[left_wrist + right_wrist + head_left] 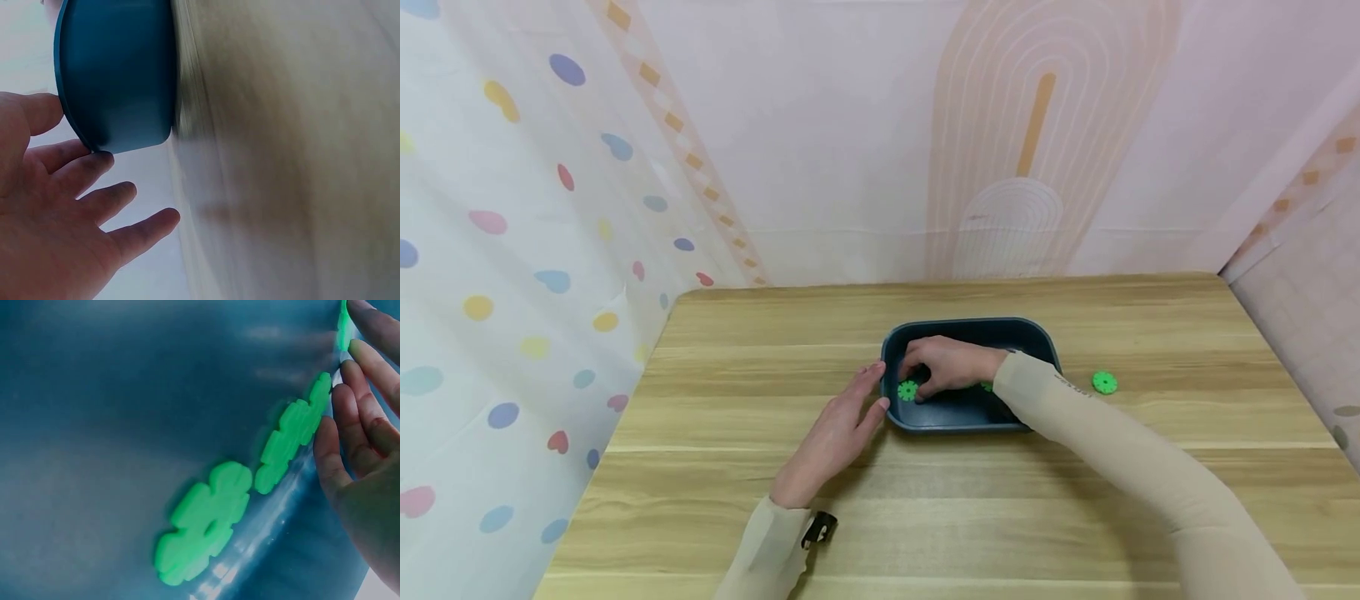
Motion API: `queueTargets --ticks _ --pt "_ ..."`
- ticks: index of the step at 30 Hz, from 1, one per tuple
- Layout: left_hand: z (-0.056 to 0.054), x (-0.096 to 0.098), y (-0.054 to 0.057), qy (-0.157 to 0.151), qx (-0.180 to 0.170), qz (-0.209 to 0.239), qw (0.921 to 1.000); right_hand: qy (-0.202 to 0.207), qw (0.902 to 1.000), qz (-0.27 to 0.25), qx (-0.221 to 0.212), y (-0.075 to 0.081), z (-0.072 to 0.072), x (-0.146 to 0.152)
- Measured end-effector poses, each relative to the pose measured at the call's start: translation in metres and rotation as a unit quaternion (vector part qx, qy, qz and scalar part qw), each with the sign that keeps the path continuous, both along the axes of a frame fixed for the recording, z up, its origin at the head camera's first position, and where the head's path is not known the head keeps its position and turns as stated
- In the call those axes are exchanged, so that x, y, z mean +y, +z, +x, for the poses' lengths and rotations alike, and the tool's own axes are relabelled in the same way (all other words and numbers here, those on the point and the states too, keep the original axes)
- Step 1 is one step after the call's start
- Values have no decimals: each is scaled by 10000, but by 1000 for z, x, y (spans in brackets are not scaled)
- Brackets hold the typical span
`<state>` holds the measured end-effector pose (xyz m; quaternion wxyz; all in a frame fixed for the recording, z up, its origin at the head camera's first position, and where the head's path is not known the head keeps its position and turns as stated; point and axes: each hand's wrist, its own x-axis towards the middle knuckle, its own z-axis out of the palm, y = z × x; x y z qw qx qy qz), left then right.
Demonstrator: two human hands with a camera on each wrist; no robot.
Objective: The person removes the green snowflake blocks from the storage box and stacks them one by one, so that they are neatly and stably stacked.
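Wooden table (715, 400): under tray (955, 429) | tray: long axis crosswise | left hand (838, 425): fingers extended, touching tray's left end | right hand (953, 364): inside tray, nearer disc (907, 391), fingers curved about it, cannot tell if gripping | disc: inside tray's left end, between right thumb and fingertips

Small dark printed lettering (1073, 386) runs along the beige fabric sleeve (1138, 462) on the right forearm; too small, slanted to read. Nothing else legible.
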<state>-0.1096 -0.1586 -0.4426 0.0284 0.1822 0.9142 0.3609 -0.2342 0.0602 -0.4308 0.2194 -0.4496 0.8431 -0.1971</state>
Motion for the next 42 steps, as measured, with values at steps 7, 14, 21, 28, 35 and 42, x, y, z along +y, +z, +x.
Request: queueTargets --ticks 7,14,21,28,35,42 --pt "3 0 1 22 71 89 9999 43 10000 -15 69 0 0 -1" --pt "3 0 1 25 125 62 9999 91 9999 -3 93 -1 0 -2" --pt "5 0 3 97 -86 18 9999 187 9995 125 239 -1 3 -2" --pt "6 -1 3 96 -66 22 9999 175 9986 298 403 -1 5 -4" --pt "5 -2 4 58 -34 -8 10000 -63 9999 94 25 3 4 -3" --pt "4 -5 3 22 11 -26 10000 -154 9999 -65 -22 9 5 1"
